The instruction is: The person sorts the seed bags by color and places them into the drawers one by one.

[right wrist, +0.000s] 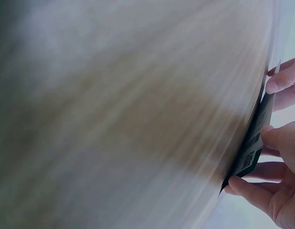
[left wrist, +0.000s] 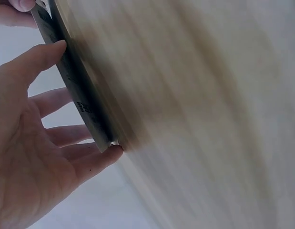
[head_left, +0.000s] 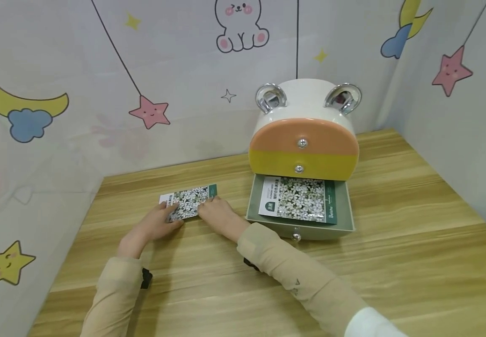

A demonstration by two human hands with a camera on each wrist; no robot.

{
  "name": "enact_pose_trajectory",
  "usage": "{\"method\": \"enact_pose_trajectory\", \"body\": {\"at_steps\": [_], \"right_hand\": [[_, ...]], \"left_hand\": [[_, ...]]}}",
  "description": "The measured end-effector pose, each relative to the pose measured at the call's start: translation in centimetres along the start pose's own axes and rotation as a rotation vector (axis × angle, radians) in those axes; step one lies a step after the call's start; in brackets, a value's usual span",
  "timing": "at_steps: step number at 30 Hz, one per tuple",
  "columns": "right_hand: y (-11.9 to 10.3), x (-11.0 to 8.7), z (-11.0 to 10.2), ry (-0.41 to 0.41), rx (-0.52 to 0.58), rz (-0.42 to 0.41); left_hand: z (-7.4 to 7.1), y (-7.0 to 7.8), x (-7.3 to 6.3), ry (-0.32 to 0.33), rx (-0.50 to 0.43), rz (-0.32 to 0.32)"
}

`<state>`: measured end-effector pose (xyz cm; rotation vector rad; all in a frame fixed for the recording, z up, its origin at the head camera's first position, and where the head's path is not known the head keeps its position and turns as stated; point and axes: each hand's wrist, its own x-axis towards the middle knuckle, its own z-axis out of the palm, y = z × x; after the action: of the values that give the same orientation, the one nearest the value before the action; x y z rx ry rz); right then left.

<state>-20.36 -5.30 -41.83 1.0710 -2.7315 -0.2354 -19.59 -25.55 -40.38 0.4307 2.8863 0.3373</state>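
Note:
A flower seed packet point(head_left: 188, 202) with white blossoms and a green end strip is at the left part of the wooden table, held at both ends. My left hand point(head_left: 157, 223) grips its left end, thumb on the near side and fingers on the far side. At the other end my right hand point(head_left: 221, 216) pinches the packet. Seen from the left wrist, the packet point(left wrist: 80, 93) is nearly edge-on, with one of its long edges close to the tabletop. Its back with a printed code faces the right wrist view point(right wrist: 254, 136). A similar seed packet point(head_left: 301, 200) lies in the pulled-out green drawer point(head_left: 276, 229).
Behind the drawer rises a rounded cabinet point(head_left: 310, 100) with metallic ear shapes and orange and yellow drawer fronts, both pushed in. Small round knobs point(head_left: 302, 143) stick out from the fronts. A wall point(head_left: 200, 70) with cartoon prints borders the table point(head_left: 209, 285) at the back.

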Motion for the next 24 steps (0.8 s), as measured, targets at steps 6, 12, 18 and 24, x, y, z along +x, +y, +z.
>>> {"method": "enact_pose_trajectory", "body": {"at_steps": [6,12,18,24], "right_hand": [[0.0,-0.2,-0.2,0.0,-0.008,0.015],[-0.1,-0.4,-0.5,-0.004,-0.008,0.045],[-0.2,-0.8,-0.7,0.039,-0.001,0.072],[-0.1,-1.1,-1.2,0.022,0.051,0.118]], "left_hand": [[0.1,0.2,-0.5,0.032,-0.008,-0.002],[0.2,0.3,-0.8,0.078,-0.012,-0.006],[0.4,0.5,-1.5,0.111,-0.002,-0.012],[0.4,0.8,-2.2,0.201,0.069,0.056]]}}
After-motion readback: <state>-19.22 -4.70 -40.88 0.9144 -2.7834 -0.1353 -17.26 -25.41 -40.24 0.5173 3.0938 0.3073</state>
